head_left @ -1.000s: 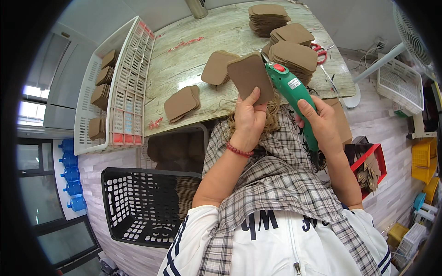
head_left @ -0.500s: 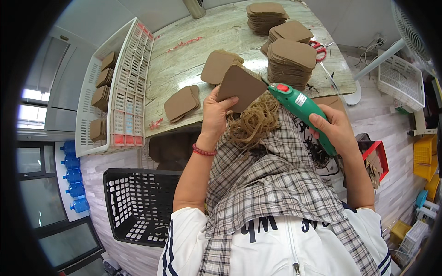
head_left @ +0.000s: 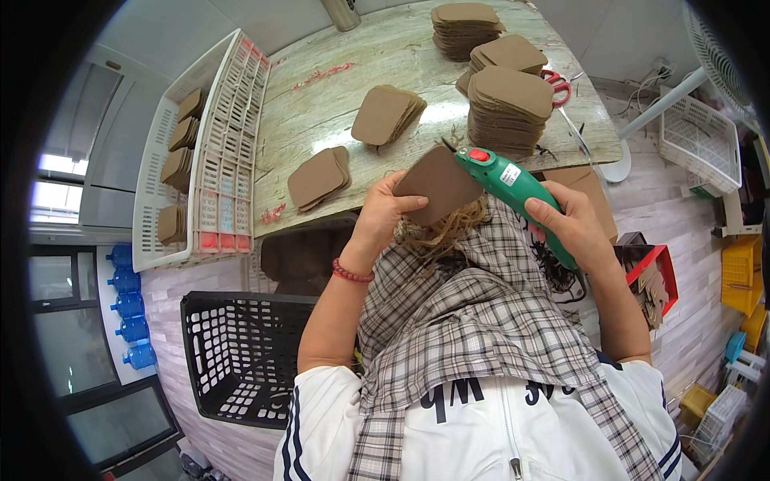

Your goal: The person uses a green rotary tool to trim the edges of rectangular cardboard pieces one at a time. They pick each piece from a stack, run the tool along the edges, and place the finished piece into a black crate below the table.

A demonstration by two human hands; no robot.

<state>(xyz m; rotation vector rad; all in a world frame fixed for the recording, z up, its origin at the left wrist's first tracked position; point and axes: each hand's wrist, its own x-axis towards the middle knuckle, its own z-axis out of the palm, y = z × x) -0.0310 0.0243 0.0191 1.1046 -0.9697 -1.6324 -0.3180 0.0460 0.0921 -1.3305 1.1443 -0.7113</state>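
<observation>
My left hand (head_left: 383,210) pinches a brown rounded-corner flat piece (head_left: 439,186), thumb on top and fingers underneath. In my right hand (head_left: 579,226) is a green handheld electric cutter (head_left: 513,191) with a red button. Its dark tip meets the piece's upper right edge. Below the piece, a tangle of thin tan trimmings (head_left: 443,228) lies on my plaid apron (head_left: 457,321). On the table just beyond are two small stacks of like pieces, one nearer (head_left: 319,178) and one farther (head_left: 388,114). A taller stack (head_left: 508,108) stands to the right.
Red-handled scissors (head_left: 557,86) lie beside the tall stacks on the table (head_left: 321,104). A white crate (head_left: 224,152) holding piles of pieces stands at the left. A black basket (head_left: 241,353) sits below it. On the right are a red box (head_left: 664,276) and a fan (head_left: 718,60).
The brown piece has swung clockwise and come down slightly to the right in my left hand. The cutter has shifted a little left, moving along the edge.
</observation>
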